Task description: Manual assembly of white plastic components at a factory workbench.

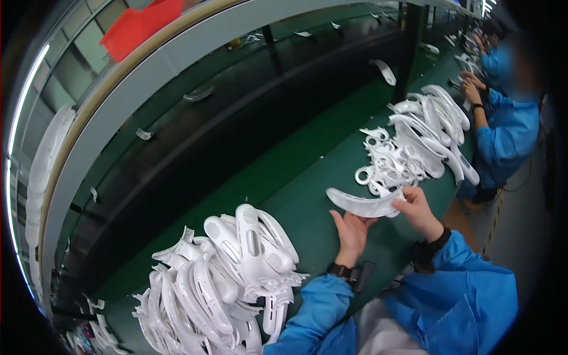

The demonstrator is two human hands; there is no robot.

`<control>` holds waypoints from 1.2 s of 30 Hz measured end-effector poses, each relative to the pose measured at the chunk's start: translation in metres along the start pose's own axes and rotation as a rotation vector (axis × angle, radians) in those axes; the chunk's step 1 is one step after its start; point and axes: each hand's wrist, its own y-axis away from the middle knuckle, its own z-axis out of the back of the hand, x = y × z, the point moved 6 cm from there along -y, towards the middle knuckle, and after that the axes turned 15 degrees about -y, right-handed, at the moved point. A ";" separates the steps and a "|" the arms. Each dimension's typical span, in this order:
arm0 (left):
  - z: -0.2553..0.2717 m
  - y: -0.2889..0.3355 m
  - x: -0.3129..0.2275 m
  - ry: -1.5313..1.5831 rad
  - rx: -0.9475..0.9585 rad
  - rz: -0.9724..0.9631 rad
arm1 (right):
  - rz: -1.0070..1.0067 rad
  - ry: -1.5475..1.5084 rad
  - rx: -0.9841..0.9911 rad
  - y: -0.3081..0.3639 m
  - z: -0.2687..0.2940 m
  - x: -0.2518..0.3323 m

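Note:
A curved white plastic part [361,205] is held over the green bench [284,177] between both my hands. My left hand [351,232] supports it from below with the fingers under its middle. My right hand [418,209] pinches its right end. Both forearms wear blue sleeves, and a dark watch sits on my left wrist. Just beyond my hands lies a heap of similar white curved and ringed parts [414,145].
A large pile of white curved shells [219,284] fills the near left of the bench. A dark conveyor belt [236,112] carries single white parts. A red bin [142,25] sits on the shelf above. Other people in blue [509,130] work at the right.

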 end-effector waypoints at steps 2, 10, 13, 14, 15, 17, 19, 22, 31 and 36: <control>0.007 -0.011 -0.001 -0.076 -0.131 0.034 | -0.008 0.068 -0.029 0.027 0.009 -0.012; 0.003 0.000 -0.065 -0.416 -0.166 -0.252 | 0.227 0.426 0.074 0.055 0.029 -0.011; -0.009 0.008 -0.097 -1.195 -0.291 -0.156 | 0.260 0.398 -0.183 0.050 0.058 -0.028; -0.029 0.014 -0.101 -1.455 -0.233 -0.289 | 0.209 0.186 -0.219 0.051 0.062 -0.030; -0.045 0.021 -0.101 -1.704 -0.182 -0.430 | 0.152 -0.015 -0.236 0.053 0.064 -0.028; -0.043 0.024 -0.083 -2.021 0.010 -0.388 | 0.140 -0.067 -0.223 0.053 0.074 -0.028; -0.037 0.029 -0.065 -2.217 0.172 -0.209 | 0.053 -0.028 -0.194 0.054 0.084 -0.043; -0.038 0.044 -0.048 -2.536 0.116 -0.100 | 0.030 -0.167 -0.138 0.060 0.086 -0.055; -0.036 0.041 -0.053 -2.022 -0.100 -0.518 | -0.045 -0.340 -0.005 0.041 0.040 -0.049; -0.040 0.022 -0.066 -1.713 -0.034 -0.413 | 0.390 0.318 0.242 0.031 0.031 -0.012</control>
